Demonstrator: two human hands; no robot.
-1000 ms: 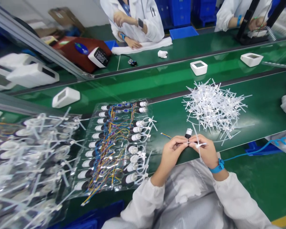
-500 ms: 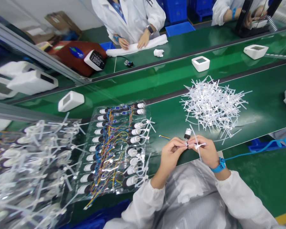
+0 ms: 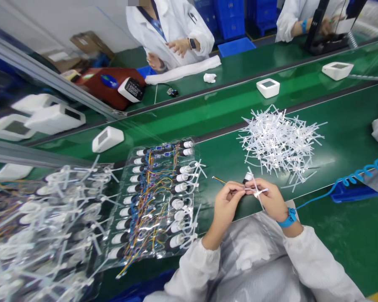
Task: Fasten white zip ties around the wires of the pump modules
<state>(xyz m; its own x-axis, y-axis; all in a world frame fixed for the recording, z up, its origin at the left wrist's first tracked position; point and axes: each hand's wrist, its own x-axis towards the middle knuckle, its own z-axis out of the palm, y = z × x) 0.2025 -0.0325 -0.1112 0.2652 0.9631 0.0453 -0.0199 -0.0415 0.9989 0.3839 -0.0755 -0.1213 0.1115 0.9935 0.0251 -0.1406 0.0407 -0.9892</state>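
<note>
Left hand [image 3: 228, 201]: thumb and fingers pressed together in a pinch at the near end of the cylinder; the exact spot gripped is too small to tell.
Right hand [image 3: 272, 200]: fingers pinching an arm of the tube piece, tips right up against the left ones, probably so each hand steadies the other.
Wristband [image 3: 288, 218]: blue, on the right wrist, its coiled cord [image 3: 332, 188] led off to the right, presumably to stay out of the way.
Tube piece [image 3: 257, 193]: whitish, narrow arms spreading from a small white joint, lying across the right fingers.
Cylinder [image 3: 248, 176]: just beyond the fingertips, over the counter [image 3: 220, 149], tilted; white at its far end, black nearer, partly hidden by the hands.
Wires [image 3: 219, 180]: thin, coloured, emerging left of the left hand and ending in a small plug.
Tray [image 3: 112, 227]: clear plastic, left of the hands; similar cylinders lie in two columns, wires inward, likely to limit tangling.
Pile [image 3: 280, 140]: many more tube pieces, loosely heaped beyond the right hand, apparently for easy reach.
White devices [image 3: 267, 88]: spaced along the green strip behind the counter.
Co-worker [image 3: 173, 35]: across the strip, white coat, hands raised near a folded white cloth [image 3: 184, 70].
</note>
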